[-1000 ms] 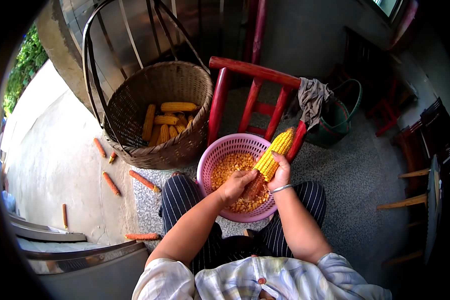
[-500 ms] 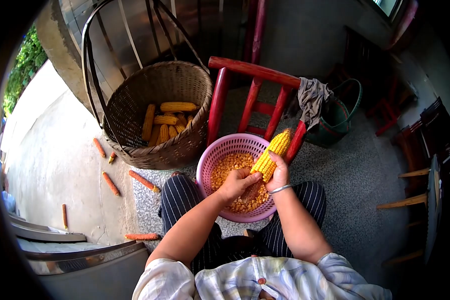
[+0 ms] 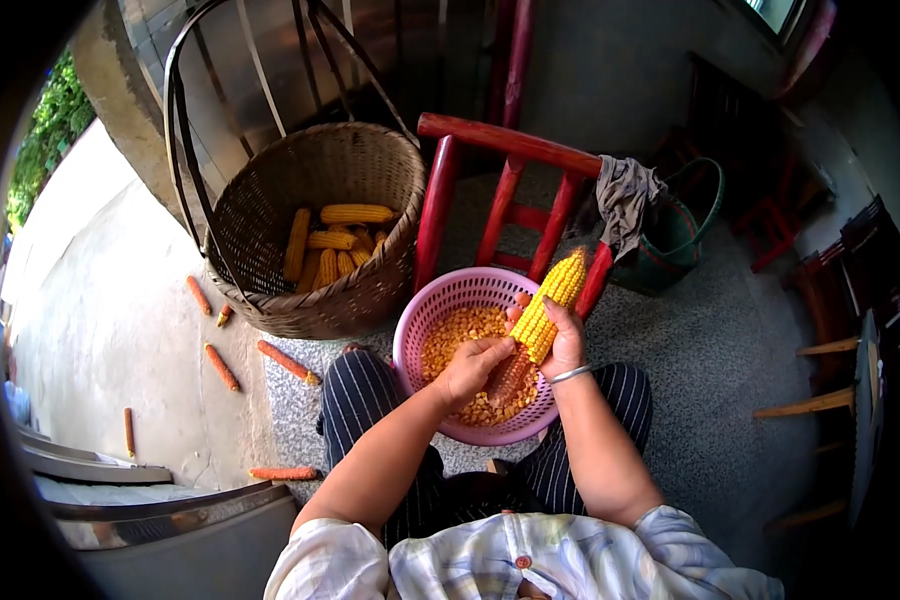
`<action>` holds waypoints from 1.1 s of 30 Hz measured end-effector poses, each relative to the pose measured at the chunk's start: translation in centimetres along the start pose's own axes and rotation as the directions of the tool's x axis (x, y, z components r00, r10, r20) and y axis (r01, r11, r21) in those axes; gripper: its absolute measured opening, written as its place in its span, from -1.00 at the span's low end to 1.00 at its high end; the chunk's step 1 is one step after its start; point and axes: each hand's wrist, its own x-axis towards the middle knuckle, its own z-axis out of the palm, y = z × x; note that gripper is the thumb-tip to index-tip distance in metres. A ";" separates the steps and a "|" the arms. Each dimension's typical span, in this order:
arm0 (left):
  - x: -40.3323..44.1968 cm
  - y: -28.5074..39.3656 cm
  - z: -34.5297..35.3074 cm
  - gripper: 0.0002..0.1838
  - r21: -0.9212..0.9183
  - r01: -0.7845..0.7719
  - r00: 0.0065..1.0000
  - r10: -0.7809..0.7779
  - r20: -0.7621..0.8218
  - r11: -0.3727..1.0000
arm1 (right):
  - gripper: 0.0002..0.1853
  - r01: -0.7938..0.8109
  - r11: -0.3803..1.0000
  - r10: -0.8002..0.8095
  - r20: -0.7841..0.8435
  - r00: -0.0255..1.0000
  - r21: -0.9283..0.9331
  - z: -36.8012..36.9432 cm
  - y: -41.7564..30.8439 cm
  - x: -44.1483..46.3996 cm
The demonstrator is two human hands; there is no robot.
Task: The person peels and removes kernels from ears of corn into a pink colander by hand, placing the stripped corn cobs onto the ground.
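Note:
An ear of corn (image 3: pixel 548 310) is held at a slant above a pink plastic colander (image 3: pixel 406 345). Its upper part is covered in yellow kernels, while its lower end is bare and reddish. My right hand (image 3: pixel 564 345) wraps around the kernel-covered part, fingertips showing on the far side. My left hand (image 3: pixel 473 372) is closed at the bare lower part, its thumb against the edge of the kernels; its other fingers are partly hidden. Loose corn kernels (image 3: pixel 456 336) lie in the colander below both hands.
A tall-handled wicker basket (image 3: pixel 320 306) with several ears of corn (image 3: pixel 357 213) stands at left. Bare cobs (image 3: pixel 222 368) lie on the floor. Behind the colander is a red wooden chair (image 3: pixel 510 147) with a grey cloth (image 3: pixel 625 205); a green basket (image 3: pixel 670 250) stands beside it.
The ear of corn has shifted slightly upward, and more of its bare lower end shows. My right hand's fingertips now appear on the ear's far side. The left hand stays by the kernel edge.

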 end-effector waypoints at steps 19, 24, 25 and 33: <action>0.0 0.2 0.4 -0.63 0.171 0.000 1.000 0.005 -0.025 0.985 | -0.63 0.080 0.985 -0.098 -0.120 0.988 -0.152 -1.2 0.9 0.6; -1.3 2.1 1.7 -0.62 -0.008 0.107 0.980 -0.107 -0.167 0.994 | -0.65 0.114 0.982 -0.132 -0.112 0.985 -0.149 -1.2 1.4 0.6; -0.9 1.5 1.4 -0.62 -0.008 0.107 0.980 -0.107 -0.168 0.994 | -0.65 0.166 0.961 -0.192 -0.100 0.976 -0.223 -1.1 1.6 0.6; -0.1 0.3 0.5 -0.55 0.406 -0.095 0.982 0.153 -0.112 0.909 | -0.68 0.121 0.974 -0.148 -0.136 0.980 -0.191 -1.2 1.1 0.7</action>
